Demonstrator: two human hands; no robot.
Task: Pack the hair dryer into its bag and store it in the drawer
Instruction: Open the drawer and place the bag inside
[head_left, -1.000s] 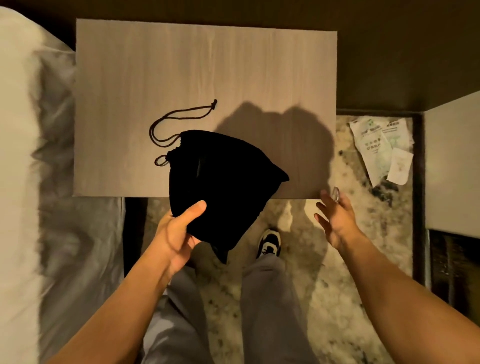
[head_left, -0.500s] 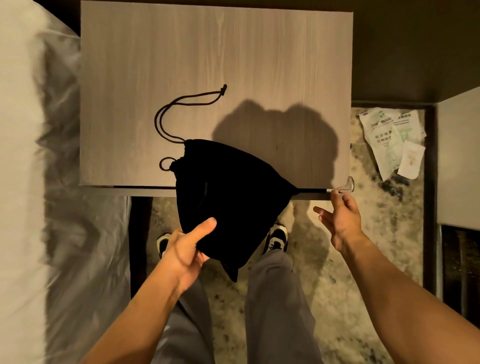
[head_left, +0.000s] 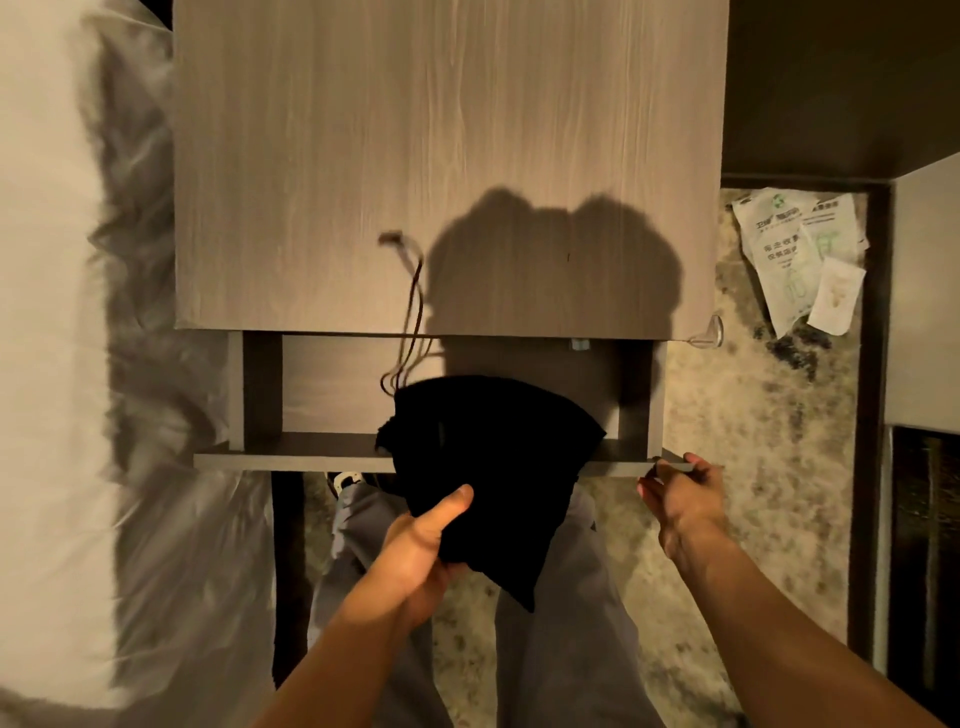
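Observation:
My left hand (head_left: 421, 545) grips the bottom of a black drawstring bag (head_left: 488, 467), which bulges as if full; its contents are hidden. The bag hangs over the front of an open drawer (head_left: 337, 384) in a light wooden nightstand (head_left: 447, 156). The bag's brown cord (head_left: 413, 312) trails up over the nightstand's top edge, blurred. My right hand (head_left: 680, 493) holds the right end of the drawer's front panel (head_left: 291, 460). The drawer's inside looks bare where it shows.
A bed with white bedding (head_left: 62, 312) runs along the left, touching the nightstand. Paper packets (head_left: 800, 254) lie on the patterned floor at the right. A pale cabinet (head_left: 924, 291) stands at the far right. My legs and a shoe (head_left: 345, 480) are below the drawer.
The drawer was shut and now stands pulled out, with my right hand on its front. The bag has slid off the nightstand top toward me and now hangs over the drawer.

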